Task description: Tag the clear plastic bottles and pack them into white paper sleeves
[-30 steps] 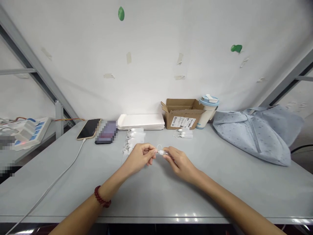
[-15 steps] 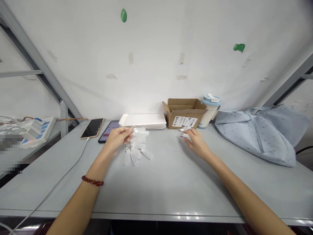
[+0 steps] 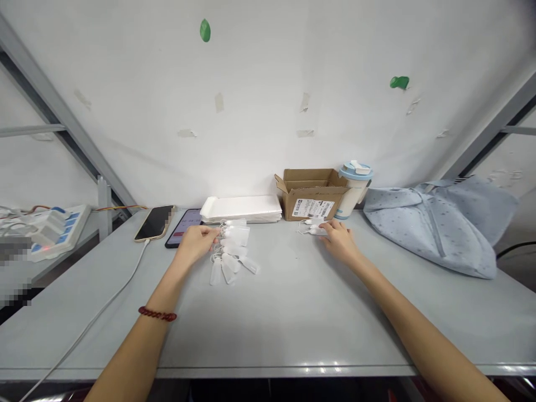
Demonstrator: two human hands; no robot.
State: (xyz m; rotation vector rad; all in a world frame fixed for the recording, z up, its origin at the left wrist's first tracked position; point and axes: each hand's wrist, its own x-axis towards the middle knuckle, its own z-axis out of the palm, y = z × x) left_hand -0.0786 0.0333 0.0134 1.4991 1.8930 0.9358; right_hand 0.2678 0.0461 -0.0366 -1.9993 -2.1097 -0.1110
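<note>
My left hand (image 3: 195, 244) rests on the grey table (image 3: 285, 312) with its fingers curled at a pile of small white tags with string loops (image 3: 231, 248); whether it grips one is hidden. My right hand (image 3: 340, 241) reaches to the far right, fingers bent over a smaller group of white tags (image 3: 312, 226) in front of the cardboard box. A red bead bracelet (image 3: 157, 314) is on my left wrist.
At the back stand a stack of white flat bags (image 3: 242, 208), an open cardboard box (image 3: 312, 192) and a blue-lidded cup (image 3: 350, 190). Two phones (image 3: 154, 222) lie at the left, one on a white cable (image 3: 100, 312). A blue cloth bag (image 3: 439, 226) lies right.
A second ago both hands held one tag together near the table's middle. They have parted: the left went to the tag pile, the right to the tags by the box.
</note>
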